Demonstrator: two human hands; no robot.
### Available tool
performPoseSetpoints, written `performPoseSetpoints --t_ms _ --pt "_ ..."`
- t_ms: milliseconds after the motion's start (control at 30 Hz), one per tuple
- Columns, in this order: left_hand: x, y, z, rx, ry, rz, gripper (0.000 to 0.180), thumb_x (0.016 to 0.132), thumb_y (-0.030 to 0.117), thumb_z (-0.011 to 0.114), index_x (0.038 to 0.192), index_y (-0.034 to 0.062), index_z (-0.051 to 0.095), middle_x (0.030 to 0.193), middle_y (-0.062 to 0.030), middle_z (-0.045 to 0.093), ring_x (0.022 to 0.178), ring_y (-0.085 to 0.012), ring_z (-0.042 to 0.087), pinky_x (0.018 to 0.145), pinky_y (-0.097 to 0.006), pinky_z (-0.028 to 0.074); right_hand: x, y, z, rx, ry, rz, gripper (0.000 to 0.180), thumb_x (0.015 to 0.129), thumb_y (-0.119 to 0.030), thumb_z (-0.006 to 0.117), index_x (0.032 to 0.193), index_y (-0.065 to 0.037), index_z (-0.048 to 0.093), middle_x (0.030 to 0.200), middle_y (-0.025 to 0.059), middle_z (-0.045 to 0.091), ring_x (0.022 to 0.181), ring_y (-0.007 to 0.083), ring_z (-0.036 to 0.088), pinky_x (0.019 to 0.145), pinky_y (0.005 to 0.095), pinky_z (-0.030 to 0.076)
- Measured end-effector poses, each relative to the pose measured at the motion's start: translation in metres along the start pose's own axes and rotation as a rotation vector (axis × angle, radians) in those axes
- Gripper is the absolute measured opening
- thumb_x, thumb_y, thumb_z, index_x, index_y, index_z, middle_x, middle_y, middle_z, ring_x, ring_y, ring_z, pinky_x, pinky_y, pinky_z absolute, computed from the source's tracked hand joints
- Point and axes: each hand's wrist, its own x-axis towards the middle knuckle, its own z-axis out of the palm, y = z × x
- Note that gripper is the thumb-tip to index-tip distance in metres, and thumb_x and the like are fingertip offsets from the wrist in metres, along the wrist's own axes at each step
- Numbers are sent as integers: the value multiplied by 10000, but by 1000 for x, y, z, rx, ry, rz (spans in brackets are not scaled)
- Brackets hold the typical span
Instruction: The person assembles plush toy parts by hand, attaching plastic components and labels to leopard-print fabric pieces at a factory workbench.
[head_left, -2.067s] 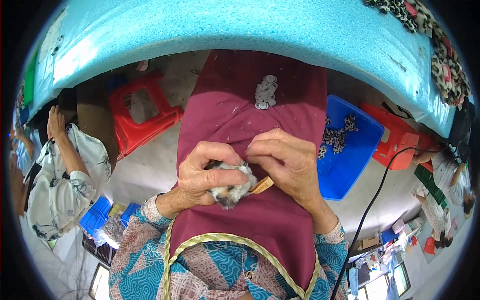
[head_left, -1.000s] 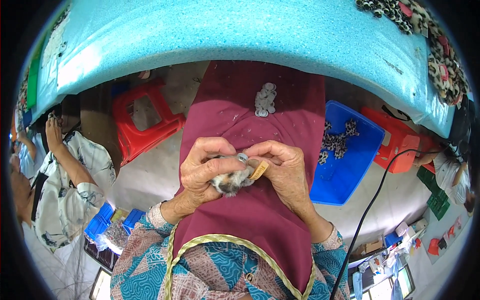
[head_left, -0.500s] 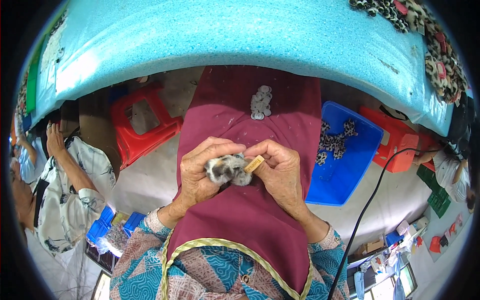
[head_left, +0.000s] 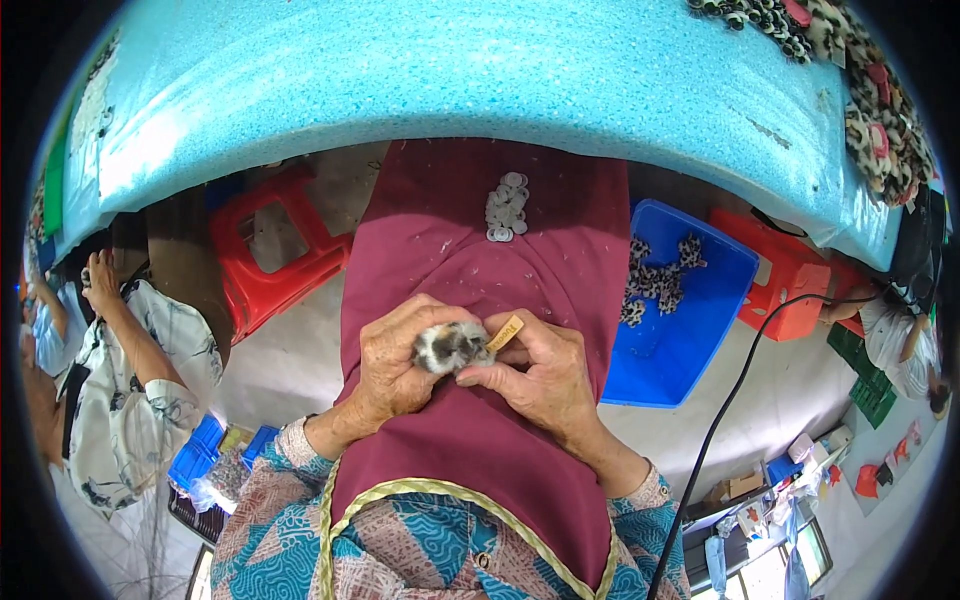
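Big turquoise foam-topped table [head_left: 480, 80] curves across the top, lit pretty bright. Under it there's a pale grey floor [head_left: 790, 400] with a red plastic stool [head_left: 275, 250] on the left, a blue plastic tray [head_left: 670, 350] and an orange-red plastic stool [head_left: 790, 280] on the right, plus a black cable [head_left: 720, 430] snaking across.

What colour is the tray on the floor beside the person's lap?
Blue; the tray holds spotted fabric pieces, clearest in the head view.

Discs [head_left: 506, 207] on lap beyond hands [head_left: 470, 370]; tray [head_left: 670, 310] right; stool [head_left: 275, 250] left.
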Motion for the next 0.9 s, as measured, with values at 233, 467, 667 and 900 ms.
performPoseSetpoints --t_ms 233,467,667,900 --pt "-2 -6 4 -237 -162 -256 345 647 27 707 971 35 588 831 -47 616 749 -123 591 665 -250 471 -6 13 4 127 76 91 371 612 -164 809 810 1 542 676 76 634 631 123 641 548 253 508" --pt "-8 -3 4 -445 -135 -583 354 645 -42 686 976 27 581 874 -26 626 823 -80 574 744 -234 480 -4 16 2 171 -4 240 309 646 -53 780 841 24 554 771 81 648 730 112 630 663 242 527" --pt "-14 -13 6 -459 -27 -428 360 647 -53 676 987 19 584 869 -35 637 807 -93 595 733 -240 491 1 15 6 209 -7 257 298 650 -31 772 846 30 556 770 84 648 732 104 625 666 238 525" --pt "-13 -13 9 -426 -15 -430 350 651 -10 710 976 24 586 872 -22 630 803 -88 587 734 -234 486 -2 23 8 255 -22 255 314 650 3 760 878 34 548 796 94 642 751 110 619 665 237 523"
